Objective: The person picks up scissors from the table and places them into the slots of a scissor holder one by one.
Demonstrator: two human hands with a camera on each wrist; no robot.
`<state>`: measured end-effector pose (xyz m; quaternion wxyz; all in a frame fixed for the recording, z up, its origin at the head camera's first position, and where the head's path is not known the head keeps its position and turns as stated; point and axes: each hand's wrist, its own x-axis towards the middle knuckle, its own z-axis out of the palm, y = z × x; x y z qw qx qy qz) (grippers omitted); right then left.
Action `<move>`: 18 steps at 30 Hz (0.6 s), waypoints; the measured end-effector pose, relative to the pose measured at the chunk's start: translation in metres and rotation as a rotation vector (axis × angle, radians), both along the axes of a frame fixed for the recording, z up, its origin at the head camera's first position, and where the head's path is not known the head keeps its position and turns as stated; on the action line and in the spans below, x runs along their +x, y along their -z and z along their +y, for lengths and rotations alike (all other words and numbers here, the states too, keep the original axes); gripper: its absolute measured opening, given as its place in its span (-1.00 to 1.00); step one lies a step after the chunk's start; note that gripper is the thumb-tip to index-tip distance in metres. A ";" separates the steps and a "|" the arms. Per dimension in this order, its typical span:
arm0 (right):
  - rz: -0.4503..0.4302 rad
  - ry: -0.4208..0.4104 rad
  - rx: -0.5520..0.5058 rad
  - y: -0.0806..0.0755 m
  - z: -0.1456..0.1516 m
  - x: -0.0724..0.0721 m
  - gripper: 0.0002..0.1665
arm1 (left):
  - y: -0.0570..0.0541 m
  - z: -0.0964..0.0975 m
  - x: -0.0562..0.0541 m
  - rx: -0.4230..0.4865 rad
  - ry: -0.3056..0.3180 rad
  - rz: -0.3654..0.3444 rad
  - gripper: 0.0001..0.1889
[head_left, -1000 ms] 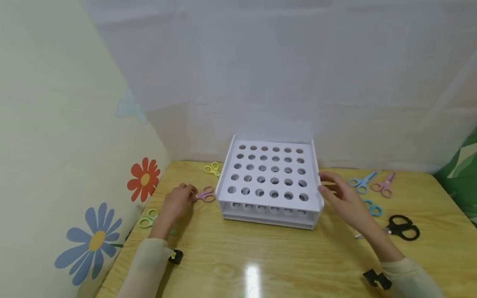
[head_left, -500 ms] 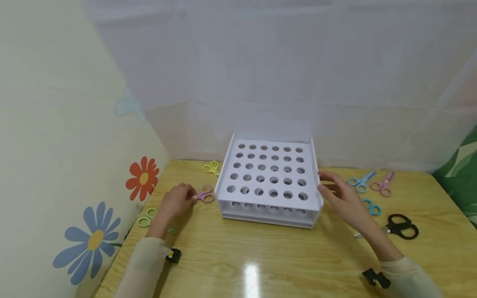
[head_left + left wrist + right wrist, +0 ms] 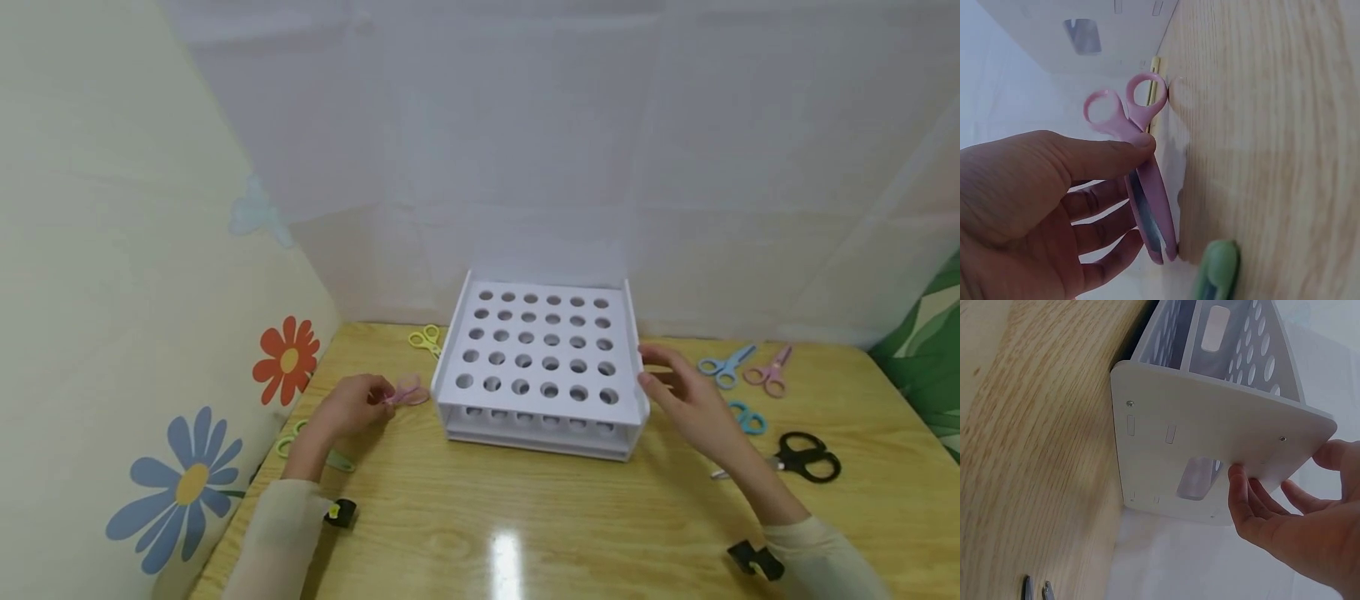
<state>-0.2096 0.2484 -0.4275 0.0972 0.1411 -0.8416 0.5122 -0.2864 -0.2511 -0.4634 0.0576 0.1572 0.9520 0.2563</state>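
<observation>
Pink scissors (image 3: 1159, 200) are tipping up now, no longer lying flat on the desk (image 3: 450, 517) as before, and the left hand (image 3: 348, 406) is shifting a little. That hand is pinching the scissors, with its thumb pressing below the finger loops. They are sitting just left of the big white rack (image 3: 538, 350), with the loops pointing toward it. Green scissors (image 3: 341, 461) are lying near the left hand. On the other side, the right hand (image 3: 690, 408) is touching the rack's right wall with loose, bent fingers. Black scissors (image 3: 806, 457) are lying beyond that arm.
</observation>
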 end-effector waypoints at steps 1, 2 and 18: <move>-0.002 0.001 0.003 0.000 0.000 0.000 -0.43 | 0.000 0.000 0.000 -0.005 0.007 0.002 -0.84; -0.004 0.002 0.006 0.001 0.000 0.000 -0.42 | 0.000 0.000 0.000 -0.009 0.014 0.005 -0.83; -0.005 0.013 0.032 0.004 0.002 -0.001 -0.40 | -0.008 0.004 0.001 0.047 -0.118 0.058 -0.82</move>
